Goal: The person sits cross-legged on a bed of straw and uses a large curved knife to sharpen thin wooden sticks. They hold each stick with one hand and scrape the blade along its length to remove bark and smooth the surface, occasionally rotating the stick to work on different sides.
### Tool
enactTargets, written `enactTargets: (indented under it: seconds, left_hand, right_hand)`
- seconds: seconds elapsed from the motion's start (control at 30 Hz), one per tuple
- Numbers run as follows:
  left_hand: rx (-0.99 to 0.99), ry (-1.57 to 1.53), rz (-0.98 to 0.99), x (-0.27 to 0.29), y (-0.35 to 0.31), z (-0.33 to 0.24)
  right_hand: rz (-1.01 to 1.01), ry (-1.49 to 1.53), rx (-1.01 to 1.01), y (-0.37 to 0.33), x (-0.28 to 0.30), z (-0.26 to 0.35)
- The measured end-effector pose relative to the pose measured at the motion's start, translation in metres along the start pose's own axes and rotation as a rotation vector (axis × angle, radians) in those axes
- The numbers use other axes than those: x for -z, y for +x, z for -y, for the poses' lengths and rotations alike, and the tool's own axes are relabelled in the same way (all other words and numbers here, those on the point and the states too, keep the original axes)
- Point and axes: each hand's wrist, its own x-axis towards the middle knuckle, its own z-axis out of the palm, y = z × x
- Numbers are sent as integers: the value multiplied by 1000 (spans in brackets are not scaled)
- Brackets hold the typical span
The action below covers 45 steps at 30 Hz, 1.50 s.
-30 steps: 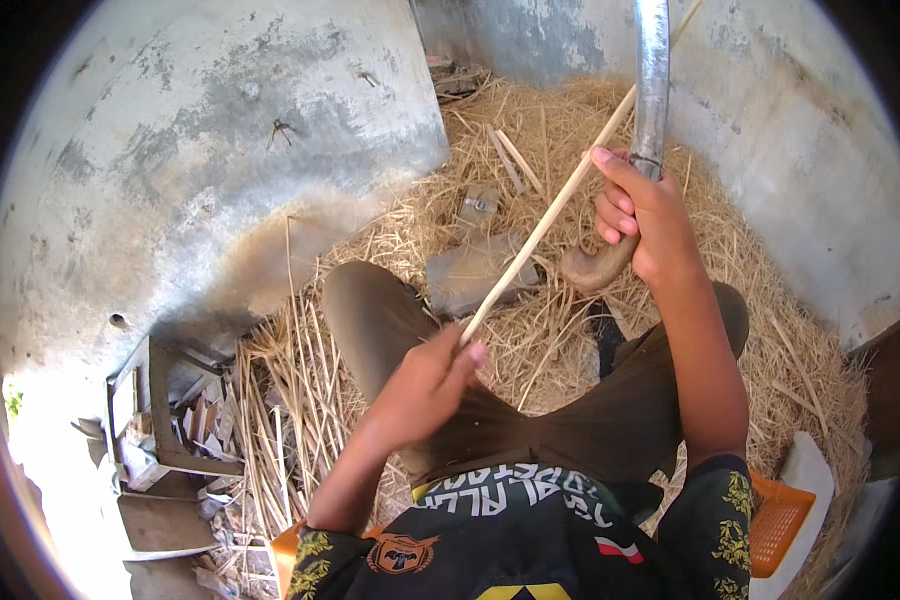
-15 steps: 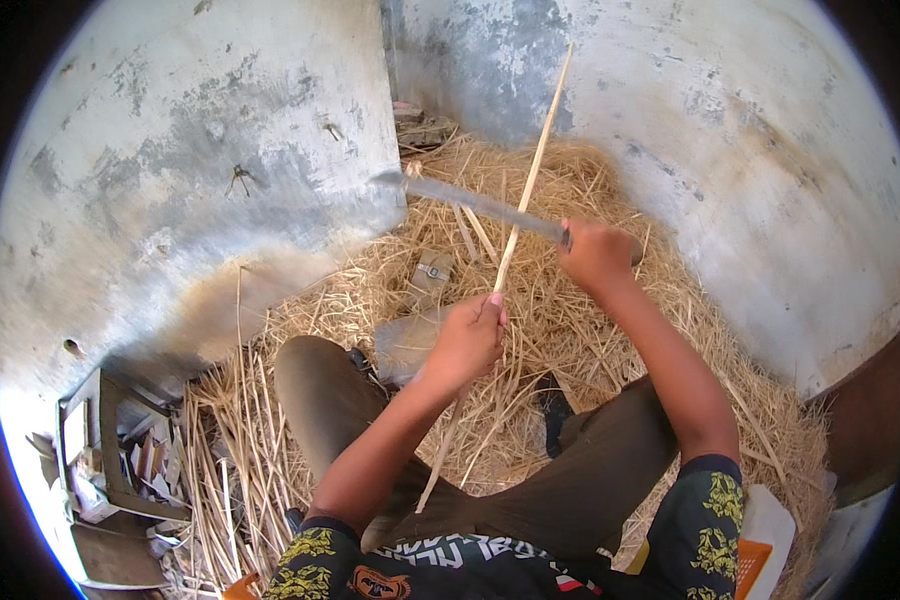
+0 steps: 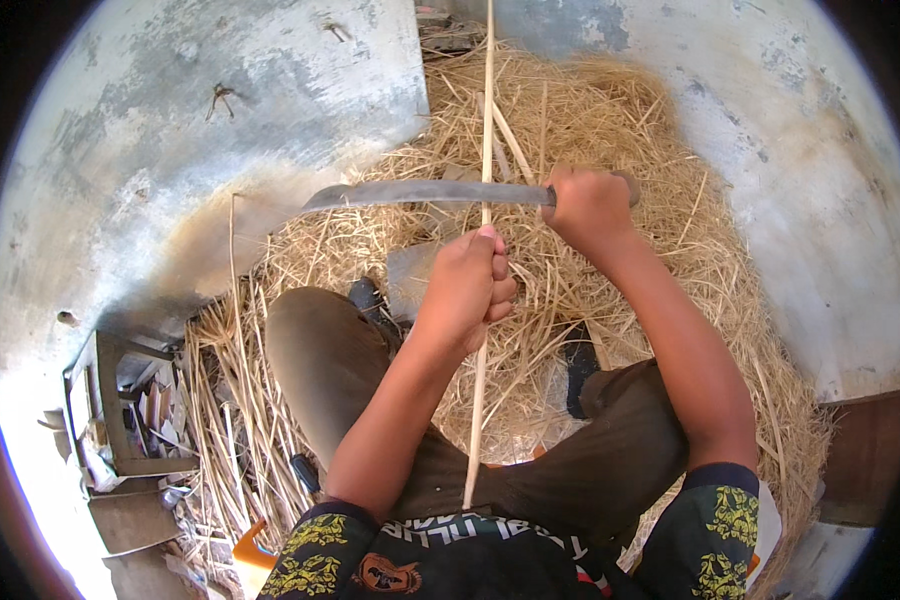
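Observation:
A long, thin pale strip, apparently of split bamboo (image 3: 477, 420), runs upright through the middle of the view from near my lap to the top edge. My left hand (image 3: 467, 287) is closed round it about halfway along. Just beyond that fist a machete (image 3: 420, 194) lies crosswise over the strip, its curved tip pointing left. The handle is in my right hand (image 3: 592, 212), whose fingers wrap round it. Whether the blade's edge bites into the strip cannot be made out.
Straw-like shavings (image 3: 610, 130) cover the floor between the stained walls. Several long split strips (image 3: 240, 440) are heaped on my left, near an open wooden cabinet (image 3: 150, 465) with clutter inside. A flat grey piece (image 3: 408, 280) lies beyond my left knee.
The strip has swung from a rightward slant to nearly upright. The machete has turned from sloping to almost level and come nearer my left fist. The view has shifted a little.

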Motion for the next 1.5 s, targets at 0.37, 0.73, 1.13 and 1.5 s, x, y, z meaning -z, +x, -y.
enactTargets:
  seconds: [0.37,0.73,1.13,1.5]
  left_hand:
    - [-133,333,-147,32,-26,-9]
    - [45,-27,-242,81,-21,-10]
    - [-76,181,-278,79,-59,-3]
    - [-135,372,-190,23,-88,7]
  right_hand:
    - [58,173,183,29,-3,50]
    - [342,61,217,39,-46,88]
    - [208,-6,459,21,3,77]
    - [28,-112,357,-41,67,62]
